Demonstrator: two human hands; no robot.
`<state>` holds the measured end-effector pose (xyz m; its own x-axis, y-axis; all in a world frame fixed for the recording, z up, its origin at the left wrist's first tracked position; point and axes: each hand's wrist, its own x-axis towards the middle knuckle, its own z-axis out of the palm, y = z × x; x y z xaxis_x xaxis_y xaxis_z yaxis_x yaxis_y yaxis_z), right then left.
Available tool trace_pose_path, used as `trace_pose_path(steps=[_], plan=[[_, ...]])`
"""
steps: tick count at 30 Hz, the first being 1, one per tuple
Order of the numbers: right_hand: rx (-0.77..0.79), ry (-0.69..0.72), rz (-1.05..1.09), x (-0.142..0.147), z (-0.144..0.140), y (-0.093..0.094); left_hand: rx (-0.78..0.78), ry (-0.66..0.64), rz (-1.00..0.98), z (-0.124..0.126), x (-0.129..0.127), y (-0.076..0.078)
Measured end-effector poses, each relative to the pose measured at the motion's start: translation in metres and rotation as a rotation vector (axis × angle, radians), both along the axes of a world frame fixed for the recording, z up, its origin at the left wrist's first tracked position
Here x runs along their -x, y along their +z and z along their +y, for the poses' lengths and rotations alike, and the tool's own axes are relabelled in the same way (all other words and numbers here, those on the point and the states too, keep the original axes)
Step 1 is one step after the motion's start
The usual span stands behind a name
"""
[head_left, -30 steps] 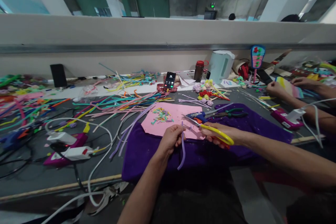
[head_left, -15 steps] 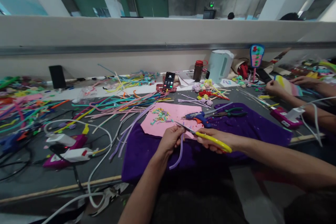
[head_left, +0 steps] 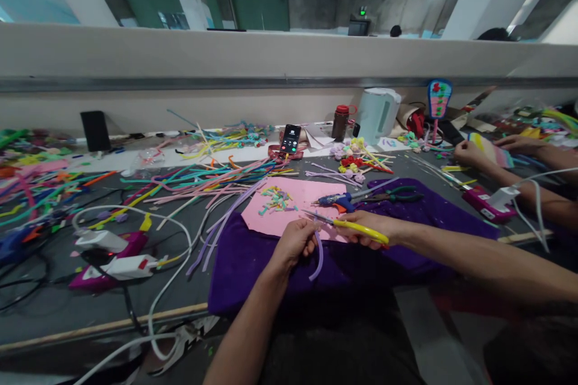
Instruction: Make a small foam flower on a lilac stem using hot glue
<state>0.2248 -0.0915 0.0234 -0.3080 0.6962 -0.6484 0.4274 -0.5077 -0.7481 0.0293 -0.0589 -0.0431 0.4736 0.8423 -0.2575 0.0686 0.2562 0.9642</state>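
— Scissors clenched in right hand, blades pointing left, tips just beside left hand.
— Left fingers? Pinching purple strip, hanging down over purple cloth, crosswise to blades.

Both forearms reach in from the lower frame toward the centre. The left hand is curled into a pinch; the right hand is closed, knuckles up, just beside it.
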Motion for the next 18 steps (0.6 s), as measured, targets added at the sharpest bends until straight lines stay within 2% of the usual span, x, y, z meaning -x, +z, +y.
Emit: trace_pose_path(steps=[4, 8, 12, 18], plan=[[-0.031, -0.025, 0.017, -0.003, -0.004, 0.004, -0.006, 0.001, -0.023, 0.0, 0.0, -0.002], [-0.089, -0.089, 0.073, -0.01, -0.013, 0.006, 0.021, 0.028, -0.076, -0.002, 0.0, 0.003], [-0.178, -0.033, 0.077, -0.012, -0.03, 0.011, 0.035, 0.054, -0.138, -0.003, -0.001, 0.009], [-0.18, 0.042, 0.052, 0.0, -0.041, 0.016, 0.006, 0.071, -0.18, -0.004, 0.0, 0.008]])
